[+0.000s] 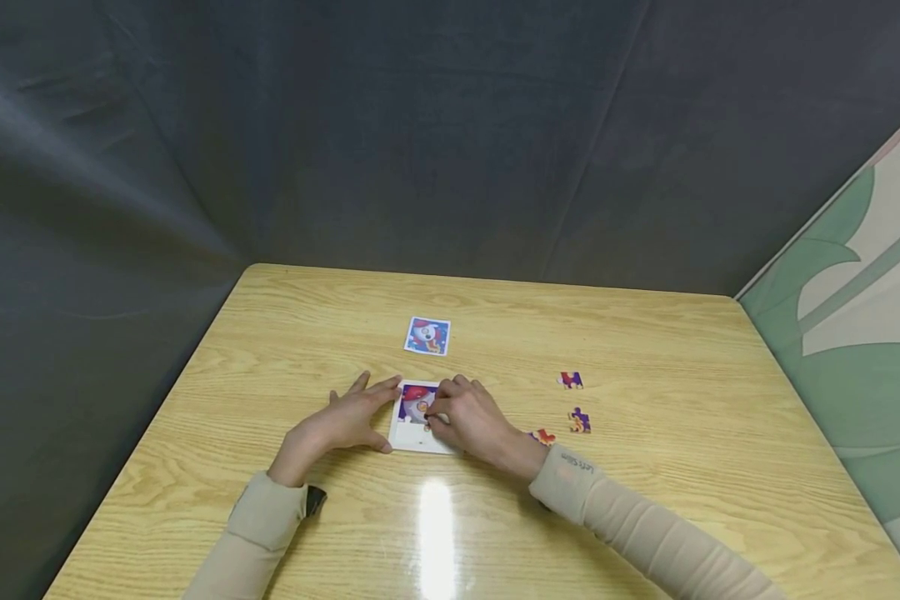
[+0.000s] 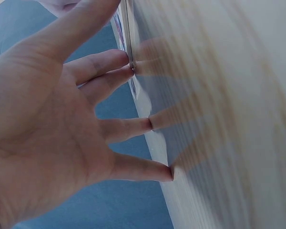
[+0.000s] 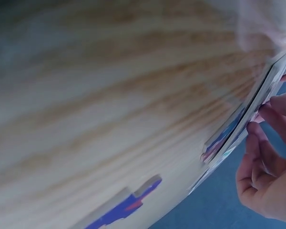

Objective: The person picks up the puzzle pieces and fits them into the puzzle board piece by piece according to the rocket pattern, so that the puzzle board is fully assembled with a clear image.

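Note:
A small white-bordered jigsaw board (image 1: 412,440) lies on the table, its upper part filled with a purple, red and white picture and its lower part bare white. At the board's left edge, my left hand (image 1: 342,419) has its fingers spread, with thumb and index finger touching that edge. Its other fingertips rest on the tabletop in the left wrist view. Over the board's right side, my right hand (image 1: 478,422) pinches a small puzzle piece (image 1: 427,417) between thumb and fingertips, close against the picture. Most of that piece is hidden by the fingers.
Beyond the board lies a square picture card (image 1: 427,337). To the right are loose puzzle pieces: one red and purple (image 1: 571,381), one purple and orange (image 1: 581,421), and one (image 1: 545,437) partly behind my right forearm. Dark cloth (image 1: 450,150) hangs behind the wooden table (image 1: 682,467).

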Tool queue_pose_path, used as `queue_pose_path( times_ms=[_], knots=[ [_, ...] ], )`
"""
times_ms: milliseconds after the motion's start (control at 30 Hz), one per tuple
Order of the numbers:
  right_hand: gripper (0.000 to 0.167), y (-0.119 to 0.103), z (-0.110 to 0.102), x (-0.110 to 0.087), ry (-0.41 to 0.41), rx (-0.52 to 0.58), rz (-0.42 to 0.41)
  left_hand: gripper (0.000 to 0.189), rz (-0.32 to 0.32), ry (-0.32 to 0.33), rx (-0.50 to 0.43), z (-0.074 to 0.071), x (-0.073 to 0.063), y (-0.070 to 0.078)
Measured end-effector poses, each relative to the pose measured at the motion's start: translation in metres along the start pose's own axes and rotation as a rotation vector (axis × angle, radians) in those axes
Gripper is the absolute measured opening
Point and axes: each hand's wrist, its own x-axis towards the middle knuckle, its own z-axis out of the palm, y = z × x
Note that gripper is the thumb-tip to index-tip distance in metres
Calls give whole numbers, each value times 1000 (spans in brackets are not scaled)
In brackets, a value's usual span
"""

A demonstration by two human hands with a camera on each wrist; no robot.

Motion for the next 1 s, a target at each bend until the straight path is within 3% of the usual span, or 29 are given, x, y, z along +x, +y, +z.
queue_pose_path(
  times_ms=[300, 733, 1000],
  knots=[
    [8, 11, -7, -4, 44, 23, 21, 84, 0, -1, -1, 0, 1, 0],
    [7, 44, -23, -28, 145, 58, 69, 86, -13, -9, -8, 0, 0, -1],
    [8, 69, -34, -47, 216, 17, 102, 86, -8, -12, -8, -2, 0, 3]
  ],
)
